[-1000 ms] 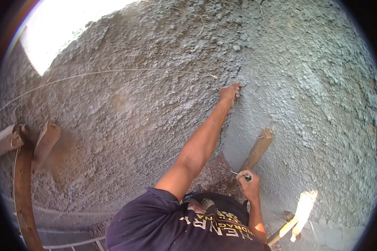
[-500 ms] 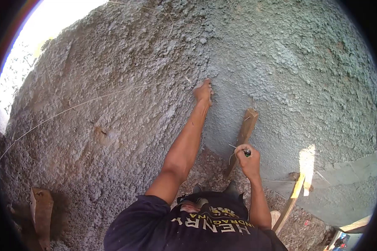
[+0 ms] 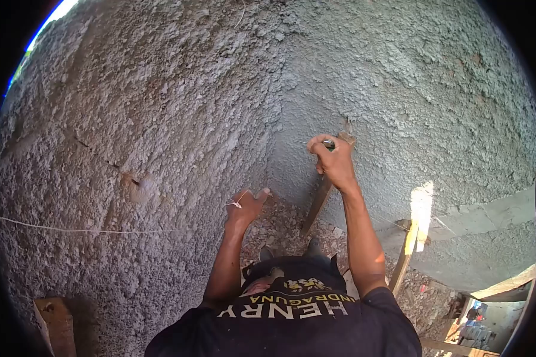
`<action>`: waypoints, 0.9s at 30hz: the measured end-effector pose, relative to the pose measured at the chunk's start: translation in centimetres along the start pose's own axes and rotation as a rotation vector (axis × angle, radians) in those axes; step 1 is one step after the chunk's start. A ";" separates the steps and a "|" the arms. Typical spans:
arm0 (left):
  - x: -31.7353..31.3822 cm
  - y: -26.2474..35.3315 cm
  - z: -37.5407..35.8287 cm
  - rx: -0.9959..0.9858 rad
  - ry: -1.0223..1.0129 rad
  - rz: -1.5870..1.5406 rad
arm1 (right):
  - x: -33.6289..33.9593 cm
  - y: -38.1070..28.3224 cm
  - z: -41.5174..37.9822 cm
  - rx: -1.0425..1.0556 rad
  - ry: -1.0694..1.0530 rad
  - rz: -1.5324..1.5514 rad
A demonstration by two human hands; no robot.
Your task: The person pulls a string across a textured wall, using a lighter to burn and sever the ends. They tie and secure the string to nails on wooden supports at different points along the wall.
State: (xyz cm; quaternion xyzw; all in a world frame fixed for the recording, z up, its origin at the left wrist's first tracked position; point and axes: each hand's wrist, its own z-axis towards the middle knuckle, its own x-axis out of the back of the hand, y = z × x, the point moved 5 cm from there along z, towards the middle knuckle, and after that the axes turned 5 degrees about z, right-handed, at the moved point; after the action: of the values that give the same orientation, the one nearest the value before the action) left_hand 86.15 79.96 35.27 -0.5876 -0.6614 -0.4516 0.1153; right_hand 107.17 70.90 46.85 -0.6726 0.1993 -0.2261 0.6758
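Note:
My left hand [image 3: 247,205] is low in front of the left wall, its fingers closed on a thin white string [image 3: 83,229]. A small knotted part of the string shows over the hand. The string runs left along the rough wall. Raised beside the top of a slanting wooden post [image 3: 320,202], my right hand [image 3: 335,163] is curled round a small dark and green object [image 3: 329,144]. A faint thin line reaches left from its fingertips. The object is mostly hidden by the fingers.
Rough grey plastered walls [image 3: 399,77] meet in a corner ahead. A wooden block [image 3: 55,327] stands at the lower left. Another slanting timber [image 3: 404,262] is at the right, above rubble [image 3: 426,297]. Through a lower-right opening a person [image 3: 474,313] appears small.
My left hand has come down from the wall corner, and the string has dropped lower. My right hand has risen to the post's top with the small object. The view has shifted slightly.

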 end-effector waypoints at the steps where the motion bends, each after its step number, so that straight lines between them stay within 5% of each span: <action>1: -0.5 -0.5 -1.0 0.127 -0.402 0.000 | -0.3 0.1 0.1 0.005 -0.009 -0.002; 2: -0.2 -0.4 -1.7 0.127 -0.396 -0.004 | -0.6 0.4 0.2 0.014 -0.025 0.001; 4: 0.1 2.8 -3.0 -0.341 -0.348 -0.595 | -1.2 0.6 0.8 0.026 -0.047 0.010; 5: -0.9 3.7 -2.8 -0.330 -0.345 -0.598 | -1.4 0.8 0.7 0.027 -0.042 0.010; 7: 0.6 6.6 -2.4 -0.776 0.213 -1.000 | -2.1 1.1 0.5 0.025 -0.044 0.010; 13: -0.4 8.5 -0.1 -0.695 0.044 -1.200 | -2.9 1.4 -0.3 0.004 -0.074 -0.009; 27: 1.4 8.4 0.3 -0.696 0.138 -1.178 | -1.8 0.0 -3.9 0.207 -0.030 -0.190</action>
State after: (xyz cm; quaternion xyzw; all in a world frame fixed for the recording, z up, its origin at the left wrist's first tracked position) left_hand 93.28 80.33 39.95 -0.1026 -0.6781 -0.6617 -0.3030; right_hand 103.43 68.79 46.73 -0.6185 0.1002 -0.2986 0.7199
